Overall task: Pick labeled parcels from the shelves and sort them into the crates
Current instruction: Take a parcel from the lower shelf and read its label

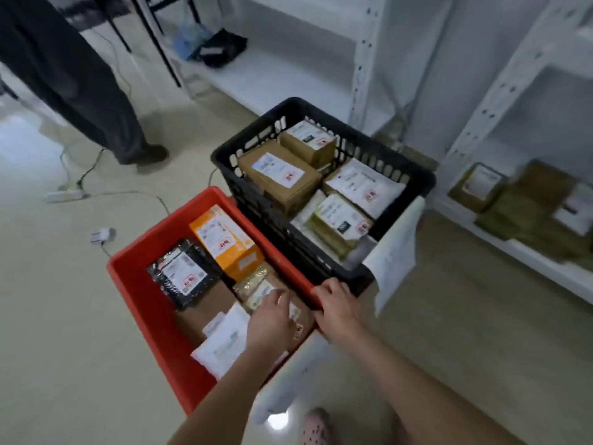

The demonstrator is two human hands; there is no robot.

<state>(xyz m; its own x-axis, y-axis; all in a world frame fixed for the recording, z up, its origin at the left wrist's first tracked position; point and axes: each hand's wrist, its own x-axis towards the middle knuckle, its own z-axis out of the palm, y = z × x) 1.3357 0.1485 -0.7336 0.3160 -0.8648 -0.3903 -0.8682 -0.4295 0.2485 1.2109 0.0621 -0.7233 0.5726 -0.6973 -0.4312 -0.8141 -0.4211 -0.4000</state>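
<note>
A red crate [138, 284] stands on the floor holding an orange parcel [224, 239], a black parcel [183, 274], a white parcel [221, 345] and a brown labeled parcel [296, 316]. My left hand [271, 319] reaches into the red crate and lies on the brown parcel, fingers curled over it. My right hand [337, 306] grips the red crate's right rim. Beside it, a black crate [288, 107] holds several labeled brown and white parcels. More brown parcels [526, 203] lie on the low shelf at right.
White metal shelving [365, 59] runs behind and to the right of the crates. A paper sheet [398, 248] hangs on the black crate's near corner. Another person's leg [80, 75] stands at upper left. A power strip [64, 194] and cables lie on the floor.
</note>
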